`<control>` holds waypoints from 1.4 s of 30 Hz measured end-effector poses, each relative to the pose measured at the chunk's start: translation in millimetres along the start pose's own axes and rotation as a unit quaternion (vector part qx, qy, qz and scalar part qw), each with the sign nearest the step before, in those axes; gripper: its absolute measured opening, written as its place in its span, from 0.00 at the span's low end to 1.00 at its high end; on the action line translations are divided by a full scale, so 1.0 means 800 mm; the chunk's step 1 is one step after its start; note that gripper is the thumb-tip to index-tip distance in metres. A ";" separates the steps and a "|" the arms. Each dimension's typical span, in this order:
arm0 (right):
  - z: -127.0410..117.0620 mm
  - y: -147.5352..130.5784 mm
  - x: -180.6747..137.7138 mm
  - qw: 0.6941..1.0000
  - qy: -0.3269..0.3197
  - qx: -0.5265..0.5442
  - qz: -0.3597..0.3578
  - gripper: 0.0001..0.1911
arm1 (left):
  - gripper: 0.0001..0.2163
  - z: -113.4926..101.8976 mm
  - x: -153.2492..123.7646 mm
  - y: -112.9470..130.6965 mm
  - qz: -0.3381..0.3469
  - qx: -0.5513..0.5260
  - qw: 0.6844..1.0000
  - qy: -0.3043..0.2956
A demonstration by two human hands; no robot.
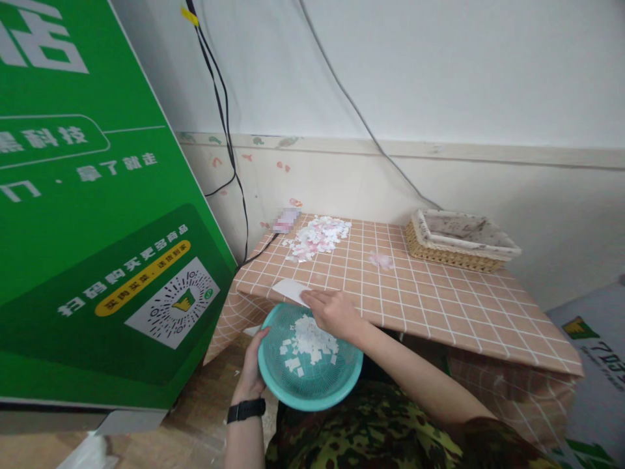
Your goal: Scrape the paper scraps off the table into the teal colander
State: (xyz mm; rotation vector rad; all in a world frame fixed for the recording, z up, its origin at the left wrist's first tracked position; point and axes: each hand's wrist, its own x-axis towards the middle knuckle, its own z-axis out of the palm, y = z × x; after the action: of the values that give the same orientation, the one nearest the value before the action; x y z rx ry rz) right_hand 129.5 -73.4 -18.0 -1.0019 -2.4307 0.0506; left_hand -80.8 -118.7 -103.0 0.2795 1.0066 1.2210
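Observation:
My left hand point(252, 365) grips the left rim of a teal plastic strainer bowl point(336, 391), held just below the table's front edge. White paper scraps point(308, 342) lie heaped in the bowl. My right hand point(333, 312) rests palm down at the table edge above the bowl, fingers flat and pressed on a white card point(289, 288). A black watch sits on my left wrist.
The table point(420, 293) has an orange checked cloth. A pile of white and pink paper scraps point(318, 236) lies at its back left, with a pink scrap point(381, 260) mid-table. A wicker basket point(459, 241) stands at the back right. A green cabinet point(97, 215) stands at left, with black cables point(229, 150) on the wall.

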 end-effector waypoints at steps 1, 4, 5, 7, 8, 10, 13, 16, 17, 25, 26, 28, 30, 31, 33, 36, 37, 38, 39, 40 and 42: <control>-0.001 0.003 -0.003 1.000 -0.003 -0.017 0.025 0.24 | 0.08 0.001 -0.002 0.001 0.006 0.001 1.000 0.002; -0.012 0.027 -0.018 0.989 0.015 -0.070 0.131 0.23 | 0.08 0.004 -0.004 0.003 0.017 -0.001 1.000 0.000; -0.017 0.039 -0.025 0.981 0.027 -0.088 0.170 0.22 | 0.07 0.005 -0.005 0.003 0.016 -0.001 1.000 0.001; -0.029 0.062 -0.042 0.959 0.061 -0.124 0.246 0.20 | 0.06 0.005 -0.004 0.001 0.005 0.000 1.000 0.003; -0.035 0.074 -0.050 0.945 0.083 -0.145 0.281 0.19 | 0.06 0.005 -0.003 0.000 -0.001 -0.001 1.000 0.003; -0.048 0.094 -0.065 0.916 0.120 -0.178 0.339 0.18 | 0.05 0.005 -0.001 -0.002 -0.009 -0.003 1.000 0.004; -0.068 0.114 -0.078 0.884 0.166 -0.181 0.397 0.19 | 0.05 0.004 0.000 -0.005 -0.014 -0.001 1.000 0.009; -0.083 0.121 -0.075 0.862 0.232 -0.123 0.433 0.21 | 0.06 0.004 0.000 -0.006 -0.019 0.007 1.000 0.016; -0.085 0.121 -0.071 0.863 0.249 -0.092 0.431 0.21 | 0.06 0.004 0.000 -0.006 -0.018 0.008 1.000 0.018; -0.059 0.112 0.031 0.963 0.126 0.065 0.229 0.15 | 0.08 0.002 0.000 -0.004 -0.029 0.001 1.000 -0.002; -0.056 0.114 0.045 0.968 0.109 0.053 0.218 0.14 | 0.08 0.002 -0.001 -0.003 -0.027 0.003 1.000 -0.003; -0.053 0.122 0.071 0.974 0.076 0.014 0.215 0.13 | 0.08 0.004 -0.003 -0.001 -0.024 0.002 1.000 -0.001; -0.054 0.132 0.089 0.976 0.049 -0.015 0.212 0.12 | 0.06 0.007 -0.005 0.002 -0.026 0.001 1.000 0.004; -0.055 0.138 0.096 0.978 0.039 -0.018 0.205 0.11 | 0.06 0.007 -0.005 0.003 -0.028 0.001 1.000 0.007; -0.059 0.148 0.103 0.984 0.022 -0.004 0.178 0.10 | 0.06 0.007 -0.005 0.004 -0.032 0.003 0.999 0.013; -0.070 0.160 0.102 0.989 0.007 0.033 0.142 0.10 | 0.07 0.005 -0.003 0.003 -0.037 0.005 0.999 0.019; -0.075 0.164 0.100 0.990 0.003 0.044 0.137 0.10 | 0.07 0.005 -0.003 0.002 -0.039 0.005 0.999 0.020; -0.080 0.168 0.096 0.989 -0.001 0.055 0.137 0.10 | 0.07 0.004 -0.002 0.002 -0.042 0.003 0.999 0.019; -0.086 0.172 0.092 0.988 -0.009 0.069 0.138 0.10 | 0.07 0.005 -0.001 0.002 -0.046 0.002 0.999 0.018; -0.092 0.175 0.087 0.986 -0.016 0.084 0.141 0.10 | 0.06 0.005 -0.001 0.001 -0.051 0.002 0.999 0.019; -0.100 0.182 0.080 0.981 -0.024 0.115 0.154 0.10 | 0.06 0.006 0.001 -0.001 -0.062 0.002 0.998 0.025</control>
State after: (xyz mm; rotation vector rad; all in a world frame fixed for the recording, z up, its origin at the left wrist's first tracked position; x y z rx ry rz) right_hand 223.3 63.0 47.5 -1.2696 -2.2260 0.4566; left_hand -76.5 -116.3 -101.1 0.1880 1.0544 1.1183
